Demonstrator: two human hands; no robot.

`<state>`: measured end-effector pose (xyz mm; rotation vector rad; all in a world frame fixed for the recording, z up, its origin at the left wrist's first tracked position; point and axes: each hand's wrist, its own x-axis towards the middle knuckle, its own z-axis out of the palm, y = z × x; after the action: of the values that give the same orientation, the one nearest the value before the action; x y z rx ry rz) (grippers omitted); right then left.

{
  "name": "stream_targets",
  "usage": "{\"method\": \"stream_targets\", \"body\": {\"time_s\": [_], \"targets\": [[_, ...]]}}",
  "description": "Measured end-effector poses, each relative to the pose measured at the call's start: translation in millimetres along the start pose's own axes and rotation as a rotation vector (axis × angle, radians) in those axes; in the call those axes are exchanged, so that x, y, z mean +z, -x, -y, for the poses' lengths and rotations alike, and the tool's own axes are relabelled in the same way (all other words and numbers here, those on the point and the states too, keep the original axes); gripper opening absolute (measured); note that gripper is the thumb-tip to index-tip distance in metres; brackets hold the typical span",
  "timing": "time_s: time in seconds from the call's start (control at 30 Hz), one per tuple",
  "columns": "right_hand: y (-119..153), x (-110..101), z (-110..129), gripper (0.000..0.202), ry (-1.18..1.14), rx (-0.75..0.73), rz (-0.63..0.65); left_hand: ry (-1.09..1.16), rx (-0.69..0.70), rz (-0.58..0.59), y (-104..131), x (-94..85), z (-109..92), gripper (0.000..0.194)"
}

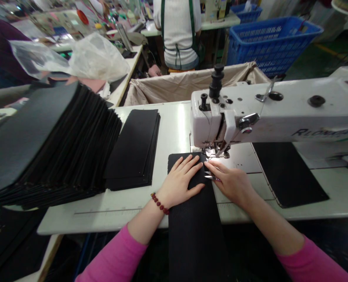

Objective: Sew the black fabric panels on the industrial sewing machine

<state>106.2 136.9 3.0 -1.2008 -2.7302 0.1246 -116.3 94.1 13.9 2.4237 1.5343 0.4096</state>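
Observation:
My left hand (182, 181) lies flat with spread fingers on a long black panel (194, 227), whose near end hangs over the table's front edge. The panel's far edge reaches the presser foot (213, 151) of a white sewing machine (268, 109). At the panel's right edge, just before the needle area, my right hand (231, 181) is closed around small thread snips (211, 177), their blades pointing left. Its thumb is mostly hidden, and its index fingertip touches the panel's edge beside the left fingers.
A tall stack of black panels (44, 133) stands at the left, beside a smaller pile (134, 145). Another black panel (288, 176) lies under the machine arm. Behind the table are a beige cloth-lined bin (162, 89), a blue basket (268, 47) and a person in an apron (178, 35).

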Motion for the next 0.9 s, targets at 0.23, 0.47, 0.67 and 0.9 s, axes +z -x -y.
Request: {"method": "stream_targets", "body": {"time_s": [0.23, 0.47, 0.67, 0.9], "targets": [[-1.4, -2.1, 0.1, 0.051, -0.022, 0.001, 0.013, 0.006, 0.007, 0.002, -2.2, -1.5, 2.8, 0.057], [0.2, -1.0, 0.3, 0.051, -0.031, 0.007, 0.013, 0.01, 0.022, -0.009, -0.2, -2.0, 5.2, 0.054], [0.3, -1.1, 0.5, 0.053, -0.032, 0.013, 0.004, 0.013, 0.042, -0.038, 1.6, -3.3, 6.3, 0.046], [-0.1, -2.8, 1.1, 0.053, -0.043, 0.007, 0.002, 0.012, 0.048, -0.052, 2.7, -3.7, 6.6, 0.042]]}}
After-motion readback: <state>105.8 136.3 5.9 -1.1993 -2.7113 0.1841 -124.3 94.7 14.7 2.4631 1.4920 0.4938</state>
